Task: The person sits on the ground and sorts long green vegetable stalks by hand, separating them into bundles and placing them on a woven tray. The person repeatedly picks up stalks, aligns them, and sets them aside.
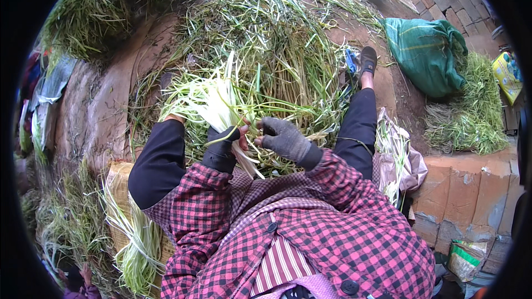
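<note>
A bunch of pale, white-stemmed leafy stalks [222, 106] is gripped in my left hand [224, 143], which wears a dark fingerless glove. Its yellow-green leaves fan out to the upper left, and white ends stick out below the hand. Beside it my right hand [284, 137], in a grey fingerless glove, has its fingertips at thin green stalks that cross the bunch near my left fingers. Whether those fingertips are closed on the stalks cannot be told. A large heap of green and brownish stalks [286, 58] lies between and beyond my legs.
A green woven sack [426, 56] and a pile of cut greens [469, 112] lie at the right, above flattened cardboard [465, 191]. Pale stalks [141, 253] lie at my lower left. Another green heap [87, 16] stands upper left. Part of another person [85, 278] shows at the lower left edge.
</note>
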A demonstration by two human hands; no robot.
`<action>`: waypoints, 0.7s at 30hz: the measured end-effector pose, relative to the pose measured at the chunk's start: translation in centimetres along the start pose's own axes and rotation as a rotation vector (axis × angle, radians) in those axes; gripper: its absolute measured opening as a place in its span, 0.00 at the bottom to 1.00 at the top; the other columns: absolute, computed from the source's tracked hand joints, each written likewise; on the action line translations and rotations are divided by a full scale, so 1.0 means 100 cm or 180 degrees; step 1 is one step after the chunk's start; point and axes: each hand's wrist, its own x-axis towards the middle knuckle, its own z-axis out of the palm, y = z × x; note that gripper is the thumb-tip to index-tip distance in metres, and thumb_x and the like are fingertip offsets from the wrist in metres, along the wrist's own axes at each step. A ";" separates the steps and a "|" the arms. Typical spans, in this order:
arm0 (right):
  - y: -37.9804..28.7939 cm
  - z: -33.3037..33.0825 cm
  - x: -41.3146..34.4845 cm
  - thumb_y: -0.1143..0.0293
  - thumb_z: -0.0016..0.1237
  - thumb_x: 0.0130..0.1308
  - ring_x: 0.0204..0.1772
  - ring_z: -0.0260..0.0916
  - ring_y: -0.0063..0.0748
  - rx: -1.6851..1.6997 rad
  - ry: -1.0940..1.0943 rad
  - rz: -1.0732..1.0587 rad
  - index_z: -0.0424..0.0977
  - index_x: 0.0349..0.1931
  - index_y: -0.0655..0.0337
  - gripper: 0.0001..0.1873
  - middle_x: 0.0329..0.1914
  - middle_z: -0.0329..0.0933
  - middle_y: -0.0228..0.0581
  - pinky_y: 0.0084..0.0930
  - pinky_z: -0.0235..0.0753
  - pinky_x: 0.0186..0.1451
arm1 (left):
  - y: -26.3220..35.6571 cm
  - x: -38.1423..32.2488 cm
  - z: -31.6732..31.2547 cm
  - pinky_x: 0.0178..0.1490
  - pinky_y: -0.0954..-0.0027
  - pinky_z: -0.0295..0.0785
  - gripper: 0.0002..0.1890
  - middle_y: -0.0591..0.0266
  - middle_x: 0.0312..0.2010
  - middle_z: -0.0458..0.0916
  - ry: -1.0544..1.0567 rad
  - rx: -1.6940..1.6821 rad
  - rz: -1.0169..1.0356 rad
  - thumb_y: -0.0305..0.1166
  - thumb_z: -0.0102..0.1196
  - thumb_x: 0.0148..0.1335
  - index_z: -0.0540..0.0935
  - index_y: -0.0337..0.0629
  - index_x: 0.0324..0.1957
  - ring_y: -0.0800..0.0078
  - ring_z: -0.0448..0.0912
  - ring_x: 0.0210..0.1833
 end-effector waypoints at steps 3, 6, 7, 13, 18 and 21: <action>0.006 0.012 0.008 0.66 0.56 0.51 0.26 0.63 0.23 0.0456 0.0241 -0.0218 0.69 0.33 0.66 0.15 0.21 0.67 0.36 0.24 0.67 0.30 | -0.002 -0.002 0.006 0.17 0.75 0.67 0.11 0.63 0.13 0.72 0.0275 0.0147 0.0154 0.27 0.58 0.47 0.75 0.31 0.32 0.73 0.71 0.13; -0.013 0.012 0.011 0.67 0.56 0.51 0.27 0.62 0.20 0.0163 0.0377 -0.0405 0.68 0.29 0.66 0.13 0.21 0.67 0.33 0.22 0.67 0.30 | 0.003 -0.007 0.009 0.18 0.76 0.66 0.09 0.63 0.13 0.72 0.0496 0.0280 0.0244 0.27 0.59 0.46 0.75 0.32 0.29 0.74 0.71 0.13; -0.008 0.013 0.011 0.68 0.56 0.51 0.27 0.62 0.19 0.0389 0.0432 -0.0402 0.68 0.29 0.66 0.13 0.21 0.67 0.32 0.21 0.66 0.31 | 0.003 -0.006 0.009 0.17 0.76 0.66 0.11 0.62 0.15 0.73 0.0507 0.0249 0.0265 0.26 0.60 0.45 0.75 0.32 0.30 0.74 0.71 0.13; 0.004 0.018 0.011 0.75 0.56 0.52 0.31 0.62 0.16 0.1704 0.0405 -0.0332 0.70 0.29 0.65 0.08 0.25 0.68 0.25 0.17 0.67 0.35 | 0.004 -0.008 0.014 0.16 0.74 0.67 0.16 0.60 0.18 0.74 0.0649 -0.0263 0.0244 0.22 0.63 0.42 0.72 0.32 0.33 0.72 0.72 0.13; -0.003 0.020 0.007 0.75 0.54 0.53 0.31 0.62 0.14 0.2083 0.0532 -0.0248 0.69 0.29 0.63 0.07 0.25 0.67 0.24 0.15 0.64 0.33 | 0.007 -0.008 0.014 0.17 0.75 0.67 0.11 0.59 0.16 0.73 0.0454 -0.0019 0.0397 0.23 0.60 0.44 0.74 0.30 0.31 0.72 0.71 0.13; -0.001 0.009 0.009 0.73 0.53 0.54 0.26 0.61 0.12 0.2050 0.0094 -0.0024 0.69 0.30 0.62 0.07 0.22 0.66 0.23 0.13 0.62 0.27 | 0.009 -0.009 0.012 0.17 0.75 0.66 0.10 0.60 0.15 0.73 0.0256 -0.0130 0.0328 0.25 0.58 0.46 0.75 0.29 0.30 0.72 0.71 0.13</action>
